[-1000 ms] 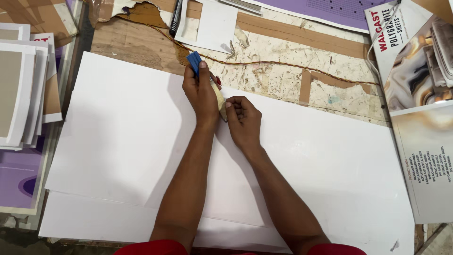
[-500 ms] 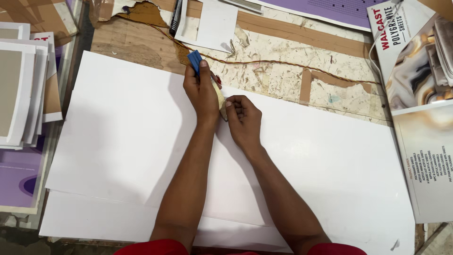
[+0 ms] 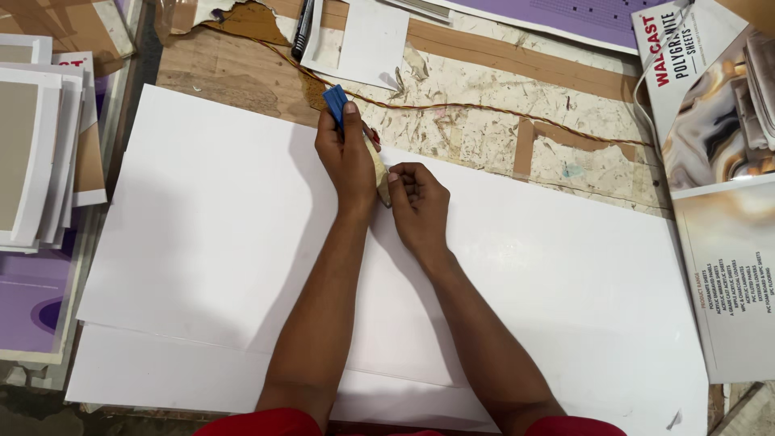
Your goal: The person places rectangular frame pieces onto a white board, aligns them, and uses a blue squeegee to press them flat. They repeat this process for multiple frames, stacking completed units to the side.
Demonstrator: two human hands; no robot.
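Blue tool (image 3: 335, 104) sits at the far edge of the big white sheet (image 3: 202, 218), clasped in the left hand (image 3: 345, 157), grip closed around it. Right hand (image 3: 418, 206) just beside, fingers curled, pinching a small tan piece (image 3: 381, 179) between the hands. Twisted cord (image 3: 484, 109) runs across the worn tabletop (image 3: 484, 81) beyond. Stacked boards (image 3: 32, 145) at left.
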